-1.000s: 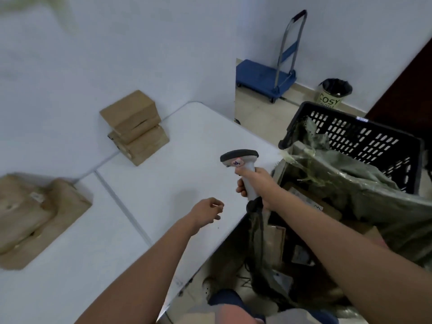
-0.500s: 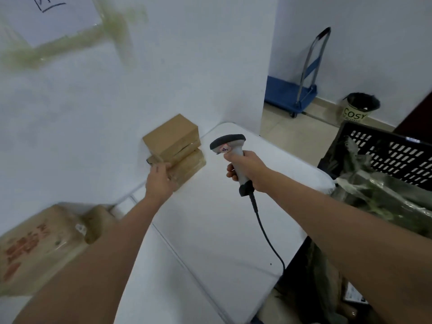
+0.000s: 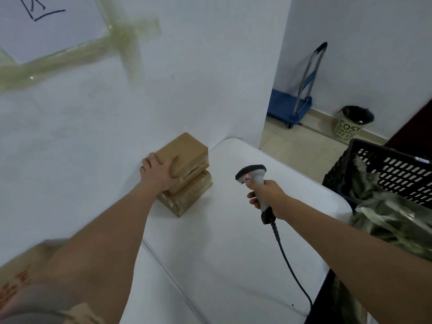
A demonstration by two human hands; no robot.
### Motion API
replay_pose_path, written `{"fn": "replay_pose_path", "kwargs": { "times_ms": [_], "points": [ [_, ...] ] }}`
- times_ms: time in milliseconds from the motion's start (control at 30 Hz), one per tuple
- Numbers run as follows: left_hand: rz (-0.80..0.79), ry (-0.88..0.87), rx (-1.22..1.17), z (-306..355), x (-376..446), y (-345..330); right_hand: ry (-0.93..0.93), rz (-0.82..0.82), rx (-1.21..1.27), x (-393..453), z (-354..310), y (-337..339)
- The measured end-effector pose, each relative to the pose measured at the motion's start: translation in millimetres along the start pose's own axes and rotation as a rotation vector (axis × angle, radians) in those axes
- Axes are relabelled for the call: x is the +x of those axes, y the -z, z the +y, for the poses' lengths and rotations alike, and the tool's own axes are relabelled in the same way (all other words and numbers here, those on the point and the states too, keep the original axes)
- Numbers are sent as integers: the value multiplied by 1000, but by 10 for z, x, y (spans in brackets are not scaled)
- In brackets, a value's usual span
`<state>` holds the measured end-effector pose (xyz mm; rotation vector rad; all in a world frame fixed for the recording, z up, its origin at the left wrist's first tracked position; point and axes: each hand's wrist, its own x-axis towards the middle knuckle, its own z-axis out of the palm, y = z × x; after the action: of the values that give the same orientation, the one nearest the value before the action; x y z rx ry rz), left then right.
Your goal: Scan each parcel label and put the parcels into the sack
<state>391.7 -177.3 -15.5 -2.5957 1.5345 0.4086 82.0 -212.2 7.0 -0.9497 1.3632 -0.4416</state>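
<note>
Two brown cardboard parcels are stacked against the wall on the white table (image 3: 233,242). My left hand (image 3: 160,170) grips the top parcel (image 3: 189,148) at its near left end, thumb along its front side. The lower parcel (image 3: 187,197) is wrapped in clear tape. My right hand (image 3: 268,195) holds a grey barcode scanner (image 3: 251,175) upright, its dark head pointing left toward the stack, about a hand's width to the right of it. Its black cable (image 3: 287,263) trails off the table's edge. The greenish sack (image 3: 392,220) hangs in a black crate at right.
A black slotted crate (image 3: 397,167) stands to the right of the table. A larger brown parcel (image 3: 16,284) lies at the near left, partly behind my arm. A blue hand trolley (image 3: 294,104) and a small bin (image 3: 350,125) stand on the floor behind.
My left hand reached from the table's front edge to the stack and took hold of the top parcel. My right hand carried the scanner from the sack toward the stack.
</note>
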Motion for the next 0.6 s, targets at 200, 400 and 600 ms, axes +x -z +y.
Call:
{"fn": "replay_pose_path", "kwargs": {
  "times_ms": [200,400,600],
  "points": [
    [43,-57,-16,-67,0,-60,-24,29,1,-7,138,95],
    [97,31,-148,28,-301,30,-6,10,23,-91,210,68],
    [103,61,-747,92,-1065,-36,-10,25,72,-213,477,121]
  ]
}}
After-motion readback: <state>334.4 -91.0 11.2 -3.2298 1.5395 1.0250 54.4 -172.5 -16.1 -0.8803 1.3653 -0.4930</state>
